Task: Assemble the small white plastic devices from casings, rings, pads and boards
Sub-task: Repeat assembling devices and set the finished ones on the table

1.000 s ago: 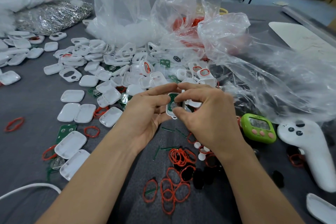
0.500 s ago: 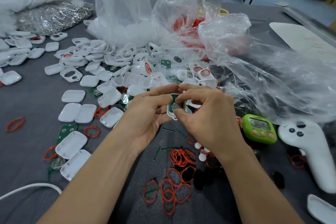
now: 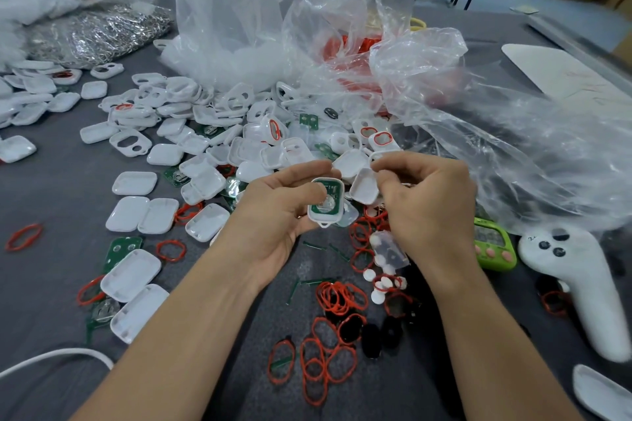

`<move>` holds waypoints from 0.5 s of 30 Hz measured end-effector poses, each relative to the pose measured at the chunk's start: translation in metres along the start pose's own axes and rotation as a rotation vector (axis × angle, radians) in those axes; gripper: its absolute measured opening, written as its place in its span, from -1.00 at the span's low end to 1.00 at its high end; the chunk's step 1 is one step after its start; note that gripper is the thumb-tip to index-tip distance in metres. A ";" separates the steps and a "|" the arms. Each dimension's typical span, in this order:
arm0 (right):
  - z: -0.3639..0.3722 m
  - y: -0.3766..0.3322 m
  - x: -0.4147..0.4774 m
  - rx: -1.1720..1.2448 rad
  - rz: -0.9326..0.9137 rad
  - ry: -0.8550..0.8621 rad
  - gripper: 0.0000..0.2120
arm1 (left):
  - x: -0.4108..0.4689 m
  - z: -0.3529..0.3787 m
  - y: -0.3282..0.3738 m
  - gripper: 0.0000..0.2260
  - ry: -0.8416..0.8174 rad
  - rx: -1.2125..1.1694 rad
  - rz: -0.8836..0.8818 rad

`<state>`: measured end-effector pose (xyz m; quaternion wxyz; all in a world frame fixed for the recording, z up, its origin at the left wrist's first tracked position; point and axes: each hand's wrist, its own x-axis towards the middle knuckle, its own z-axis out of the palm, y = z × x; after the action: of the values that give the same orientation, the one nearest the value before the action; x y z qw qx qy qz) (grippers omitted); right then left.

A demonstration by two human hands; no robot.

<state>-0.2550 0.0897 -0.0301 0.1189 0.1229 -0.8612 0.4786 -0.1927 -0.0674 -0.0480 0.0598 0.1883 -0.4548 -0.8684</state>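
I see the left hand (image 3: 273, 215) grasping a small white casing (image 3: 325, 218) above the grey table (image 3: 51, 198), with its thumb across the open face. A green board (image 3: 333, 188) sits inside the casing with a round silvery disc at its middle, and a small loop juts from the lower end. The right hand (image 3: 427, 208) curls just beside it, fingertips pinched together. I cannot tell whether they grip anything. The scribble on the white controller (image 3: 581, 284) is too blurred to read.
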 end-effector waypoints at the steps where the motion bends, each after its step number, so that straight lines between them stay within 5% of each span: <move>1: -0.002 0.002 0.001 -0.065 -0.001 -0.007 -0.81 | 0.000 0.000 0.000 -0.72 0.006 0.001 0.003; 8: 0.004 0.004 0.001 -0.445 -0.056 -0.301 -0.60 | 0.001 -0.001 0.001 -0.70 0.065 -0.001 0.043; 12: 0.010 0.002 0.001 -0.611 -0.154 -0.206 -0.94 | 0.002 -0.003 0.001 -0.69 0.101 0.025 0.071; 15: 0.006 0.002 0.001 -0.305 -0.063 -0.019 -0.87 | 0.003 -0.004 0.002 -0.68 0.129 0.044 0.088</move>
<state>-0.2566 0.0858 -0.0342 0.1432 0.1348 -0.9206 0.3373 -0.1939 -0.0721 -0.0496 0.1230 0.2250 -0.4770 -0.8407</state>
